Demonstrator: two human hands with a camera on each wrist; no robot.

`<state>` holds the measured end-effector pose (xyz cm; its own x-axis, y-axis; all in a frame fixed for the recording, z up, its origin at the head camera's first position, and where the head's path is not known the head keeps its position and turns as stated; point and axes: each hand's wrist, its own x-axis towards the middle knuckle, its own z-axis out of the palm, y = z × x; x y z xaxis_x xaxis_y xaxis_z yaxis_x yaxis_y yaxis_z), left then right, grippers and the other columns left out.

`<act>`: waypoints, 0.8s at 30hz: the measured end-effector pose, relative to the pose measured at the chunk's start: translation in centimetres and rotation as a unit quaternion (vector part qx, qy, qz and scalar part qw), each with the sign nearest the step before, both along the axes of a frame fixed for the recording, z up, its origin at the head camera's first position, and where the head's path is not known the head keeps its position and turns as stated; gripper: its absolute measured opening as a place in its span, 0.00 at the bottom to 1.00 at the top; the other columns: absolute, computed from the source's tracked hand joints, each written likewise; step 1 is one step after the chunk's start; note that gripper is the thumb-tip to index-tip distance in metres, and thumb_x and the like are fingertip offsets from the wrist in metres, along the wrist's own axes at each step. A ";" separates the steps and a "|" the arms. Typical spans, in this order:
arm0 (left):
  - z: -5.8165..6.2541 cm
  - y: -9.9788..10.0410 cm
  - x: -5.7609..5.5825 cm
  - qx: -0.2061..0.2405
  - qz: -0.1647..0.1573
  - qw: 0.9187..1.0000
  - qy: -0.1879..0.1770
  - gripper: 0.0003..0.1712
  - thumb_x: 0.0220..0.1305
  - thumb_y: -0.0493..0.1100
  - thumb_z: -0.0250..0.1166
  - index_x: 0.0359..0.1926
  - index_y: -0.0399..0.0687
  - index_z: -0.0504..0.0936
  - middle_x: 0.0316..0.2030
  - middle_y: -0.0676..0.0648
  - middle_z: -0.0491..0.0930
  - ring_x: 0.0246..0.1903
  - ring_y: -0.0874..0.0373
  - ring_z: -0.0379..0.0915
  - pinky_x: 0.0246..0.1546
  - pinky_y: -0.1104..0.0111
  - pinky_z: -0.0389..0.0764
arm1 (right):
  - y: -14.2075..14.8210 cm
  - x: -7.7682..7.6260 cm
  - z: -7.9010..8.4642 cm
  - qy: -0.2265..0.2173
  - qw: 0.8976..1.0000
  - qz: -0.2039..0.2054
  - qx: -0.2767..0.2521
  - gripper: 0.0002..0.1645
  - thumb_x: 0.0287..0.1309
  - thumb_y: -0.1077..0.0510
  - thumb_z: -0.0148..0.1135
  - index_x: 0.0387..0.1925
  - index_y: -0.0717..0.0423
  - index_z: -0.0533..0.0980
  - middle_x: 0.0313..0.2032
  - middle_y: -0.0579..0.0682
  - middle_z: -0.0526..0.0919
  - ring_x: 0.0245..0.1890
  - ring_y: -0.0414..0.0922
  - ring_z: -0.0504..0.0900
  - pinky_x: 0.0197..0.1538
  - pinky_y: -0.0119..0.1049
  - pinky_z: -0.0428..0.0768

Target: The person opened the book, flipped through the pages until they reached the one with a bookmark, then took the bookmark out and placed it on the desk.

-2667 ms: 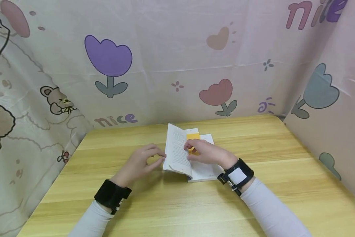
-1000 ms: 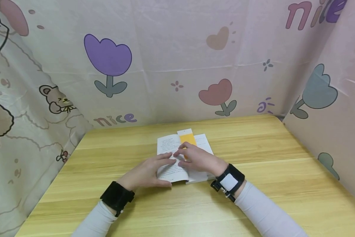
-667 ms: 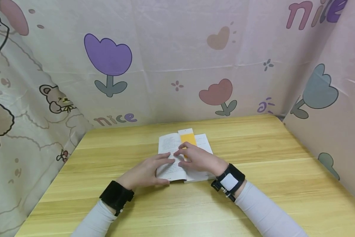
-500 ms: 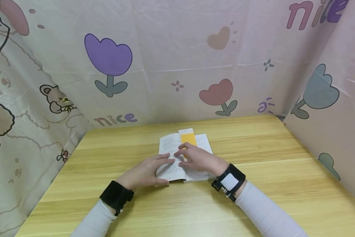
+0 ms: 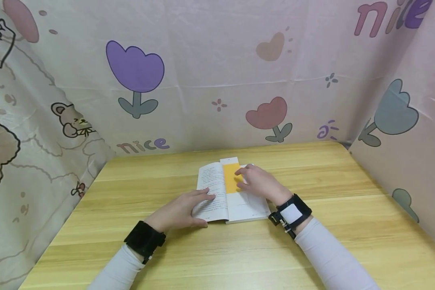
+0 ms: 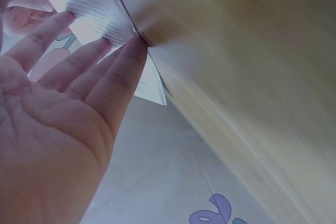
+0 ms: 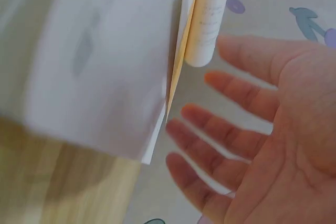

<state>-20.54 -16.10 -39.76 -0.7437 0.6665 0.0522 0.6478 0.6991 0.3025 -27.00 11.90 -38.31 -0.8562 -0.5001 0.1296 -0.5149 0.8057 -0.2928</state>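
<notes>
An open book [image 5: 213, 179] lies on the table, its left page slightly curved and printed with text. A yellow-and-white bookmark-like card [image 5: 230, 177] rests on the right page along the fold, its white end past the top edge. My left hand [image 5: 179, 209] rests with extended fingers on the left page; in the left wrist view the fingertips [image 6: 107, 45] touch the page and its edge. Over the right page, close to the card, hovers my right hand [image 5: 263, 183]. In the right wrist view that hand [image 7: 262, 129] has loosely spread fingers holding nothing, beside the book [image 7: 115, 77].
The wooden table [image 5: 148, 177] surrounds the book on all sides. Behind it and at both sides hangs a pale cloth [image 5: 195, 48] printed with flowers, hearts and a bear. Each wrist wears a black strap, with a white patch [image 5: 290, 214] on the right one.
The left page, raised earlier, has come down flat under my left hand. In the last half second my right hand has moved right and up, uncovering the yellow card.
</notes>
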 end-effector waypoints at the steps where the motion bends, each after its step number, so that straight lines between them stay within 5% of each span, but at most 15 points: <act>1: 0.0 0.0 0.0 0.000 0.000 1.000 0.000 0.47 0.50 0.61 0.71 0.70 0.56 0.66 0.70 0.44 0.58 0.66 0.49 0.55 0.62 0.55 0.62 | 0.1 -0.1 0.0 -0.002 1.000 -0.011 0.003 0.25 0.59 0.48 0.65 0.55 0.54 0.78 0.53 0.53 0.78 0.50 0.46 0.75 0.51 0.42 0.75; 6: 0.0 0.1 0.1 -0.001 0.005 1.000 0.000 0.47 0.49 0.62 0.71 0.70 0.56 0.67 0.69 0.45 0.59 0.66 0.49 0.56 0.61 0.54 0.63 | 0.3 -0.4 -0.3 -0.033 0.999 -0.042 0.010 0.27 0.60 0.47 0.64 0.57 0.56 0.77 0.53 0.52 0.79 0.42 0.44 0.75 0.46 0.39 0.75; 15: 0.0 0.1 0.1 -0.011 0.004 1.000 0.006 0.47 0.51 0.62 0.70 0.71 0.57 0.65 0.70 0.45 0.58 0.66 0.50 0.55 0.62 0.55 0.61 | -0.2 -0.4 -0.4 -0.061 0.998 -0.009 -0.011 0.27 0.62 0.48 0.62 0.57 0.59 0.77 0.50 0.51 0.81 0.39 0.43 0.74 0.44 0.37 0.73; 24: 0.2 0.1 0.2 -0.006 0.004 1.000 0.001 0.46 0.51 0.62 0.70 0.70 0.57 0.66 0.70 0.45 0.58 0.66 0.50 0.55 0.62 0.55 0.62 | -0.3 -0.5 -0.2 -0.106 0.980 -0.073 -0.153 0.21 0.60 0.55 0.65 0.54 0.59 0.79 0.52 0.53 0.80 0.44 0.44 0.82 0.47 0.37 0.80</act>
<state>-20.33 -15.97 -39.55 -0.7484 0.6617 0.0452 0.6431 0.7074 0.2933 -27.46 11.64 -38.51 -0.9397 -0.3356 0.0656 -0.3020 0.7243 -0.6199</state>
